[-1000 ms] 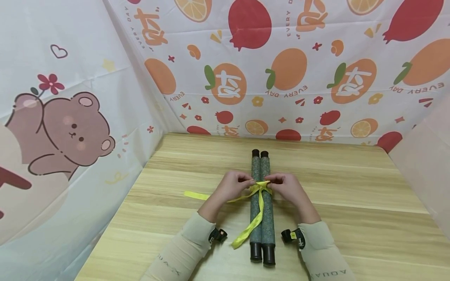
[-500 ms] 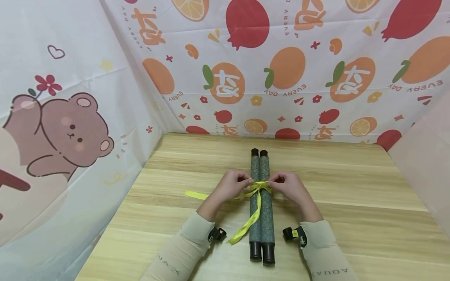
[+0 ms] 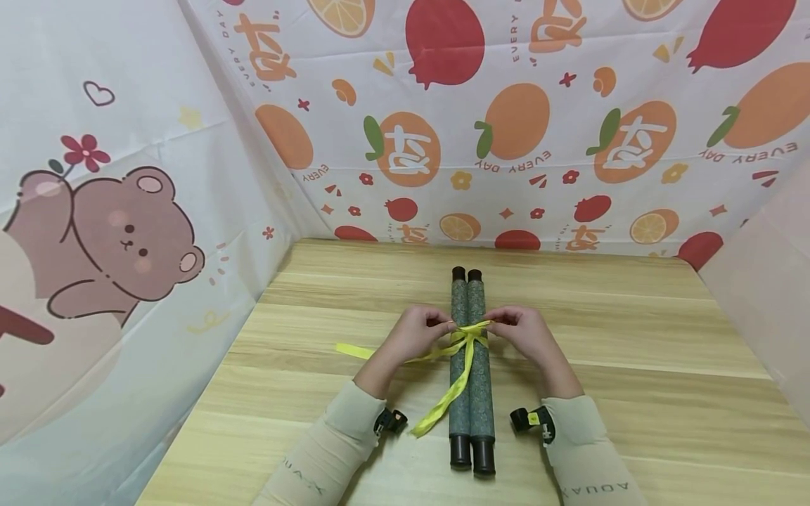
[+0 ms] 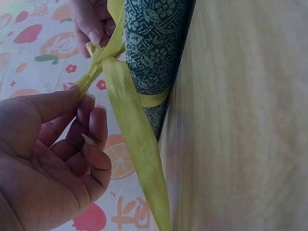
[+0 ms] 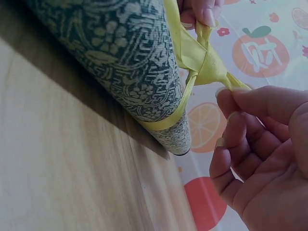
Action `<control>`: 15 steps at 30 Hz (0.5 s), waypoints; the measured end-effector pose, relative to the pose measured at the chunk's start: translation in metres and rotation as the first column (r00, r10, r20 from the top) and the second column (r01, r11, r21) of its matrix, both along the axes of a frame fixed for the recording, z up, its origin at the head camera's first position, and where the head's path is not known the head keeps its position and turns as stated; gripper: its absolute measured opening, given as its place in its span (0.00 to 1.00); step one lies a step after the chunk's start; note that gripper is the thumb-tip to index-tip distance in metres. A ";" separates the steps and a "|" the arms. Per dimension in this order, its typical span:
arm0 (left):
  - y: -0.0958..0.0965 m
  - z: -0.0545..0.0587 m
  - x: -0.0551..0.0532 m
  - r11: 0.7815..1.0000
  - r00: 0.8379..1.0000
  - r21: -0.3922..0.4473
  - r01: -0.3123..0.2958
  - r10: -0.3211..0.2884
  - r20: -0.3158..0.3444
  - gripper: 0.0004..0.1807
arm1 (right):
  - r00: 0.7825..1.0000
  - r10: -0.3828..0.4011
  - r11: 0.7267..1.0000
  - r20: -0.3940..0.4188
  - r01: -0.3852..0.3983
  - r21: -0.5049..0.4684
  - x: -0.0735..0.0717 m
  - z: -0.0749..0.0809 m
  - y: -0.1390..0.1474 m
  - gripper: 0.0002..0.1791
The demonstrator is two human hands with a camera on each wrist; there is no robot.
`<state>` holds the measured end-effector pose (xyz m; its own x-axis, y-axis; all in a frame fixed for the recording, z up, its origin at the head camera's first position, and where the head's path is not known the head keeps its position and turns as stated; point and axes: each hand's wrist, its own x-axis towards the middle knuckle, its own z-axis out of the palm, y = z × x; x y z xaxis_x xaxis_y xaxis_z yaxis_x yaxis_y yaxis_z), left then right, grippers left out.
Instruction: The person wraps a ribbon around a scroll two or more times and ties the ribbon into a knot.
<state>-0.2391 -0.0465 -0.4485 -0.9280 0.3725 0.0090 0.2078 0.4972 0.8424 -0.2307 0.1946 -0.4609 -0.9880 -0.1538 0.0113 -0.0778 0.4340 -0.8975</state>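
A scroll [image 3: 481, 393] with two green patterned rolls and dark end knobs lies lengthwise on the table. A yellow ribbon [image 3: 460, 388] goes round its middle and is knotted on top, with one tail trailing toward the near side and another to the left under the left arm. The left hand [image 3: 418, 334] pinches one loop of the ribbon between thumb and forefinger; the left wrist view shows its other fingers curled. Opposite, the right hand [image 3: 520, 334] pinches the ribbon's other loop, seen closely in the right wrist view beside the ribbon's knot [image 5: 204, 60].
The wooden table [image 3: 633, 330] extends to both sides of the scroll. Behind it hangs a fruit-printed cloth [image 3: 462, 140], and a bear-printed cloth [image 3: 139, 239] hangs at the left. Small black cameras sit on both wrists.
The right hand has drawn slightly to the right with its loop, and the knot looks tighter. The near ribbon tail has shifted a little left and up. The left hand barely moved.
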 end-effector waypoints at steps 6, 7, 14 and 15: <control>-0.001 0.000 0.000 1.000 1.000 0.009 0.007 -0.006 -0.020 0.06 | 1.000 -0.003 0.999 -0.009 0.003 0.045 0.001 0.002 0.000 0.10; -0.001 0.001 0.000 1.000 1.000 0.009 0.006 -0.006 -0.023 0.06 | 1.000 0.001 0.998 -0.014 0.000 0.057 0.001 0.002 0.000 0.11; -0.001 0.003 0.000 1.000 1.000 0.004 0.005 -0.005 -0.003 0.07 | 1.000 0.006 0.997 -0.005 -0.006 0.071 0.002 0.005 0.004 0.09; -0.001 0.003 0.000 1.000 1.000 0.001 0.007 -0.007 -0.001 0.08 | 1.000 0.008 0.998 0.000 -0.008 0.065 0.002 0.004 0.005 0.10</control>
